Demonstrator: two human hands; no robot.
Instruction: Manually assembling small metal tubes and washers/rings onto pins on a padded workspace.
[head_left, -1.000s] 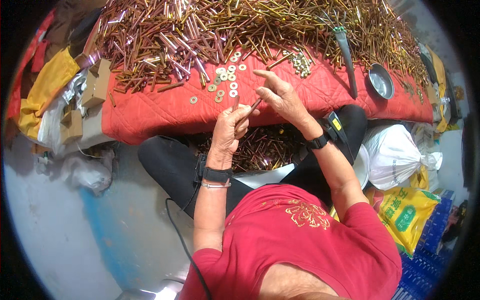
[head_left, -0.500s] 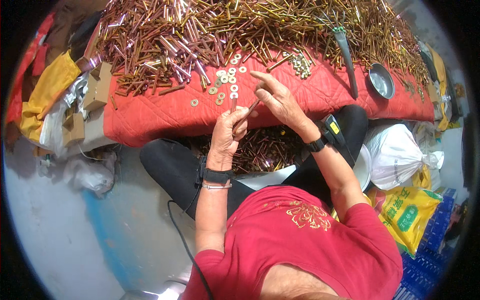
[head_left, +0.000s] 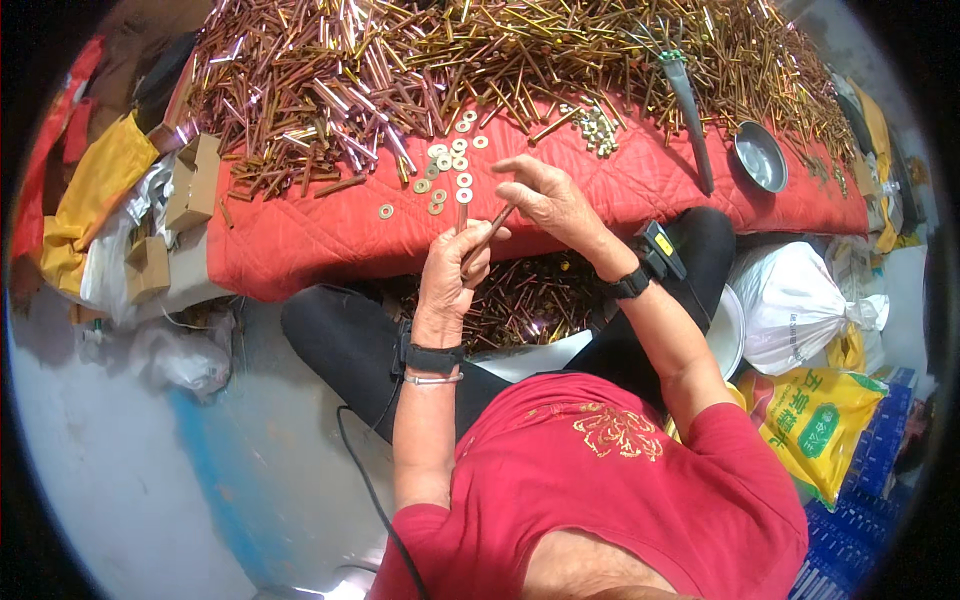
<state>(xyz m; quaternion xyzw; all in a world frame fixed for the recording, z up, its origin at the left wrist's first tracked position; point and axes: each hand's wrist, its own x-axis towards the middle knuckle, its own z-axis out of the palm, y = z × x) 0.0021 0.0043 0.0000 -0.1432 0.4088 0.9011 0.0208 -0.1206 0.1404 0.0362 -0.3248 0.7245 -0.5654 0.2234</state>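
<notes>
My left hand [head_left: 452, 268] grips a thin copper-coloured rod [head_left: 484, 238] that slants up to the right. My right hand [head_left: 553, 203] pinches the rod's upper end with thumb and fingers. Both hands hover over the front edge of a red quilted cloth [head_left: 300, 235]. Just beyond the hands lie several flat metal washers [head_left: 446, 176]. A big heap of copper and brass rods [head_left: 400, 60] covers the far side of the cloth. More rods fill a container [head_left: 525, 300] between my knees.
A small metal bowl [head_left: 760, 156] and a long dark tool [head_left: 690, 100] lie on the cloth at right, near a small pile of nuts [head_left: 598, 126]. Cardboard boxes [head_left: 190, 185] and yellow bags stand at left. A white sack [head_left: 795, 305] and a yellow sack [head_left: 815, 425] sit at right.
The hands stay at the same spot. The right hand's fingers have shifted slightly along the rod's upper end; the left hand holds as before.
</notes>
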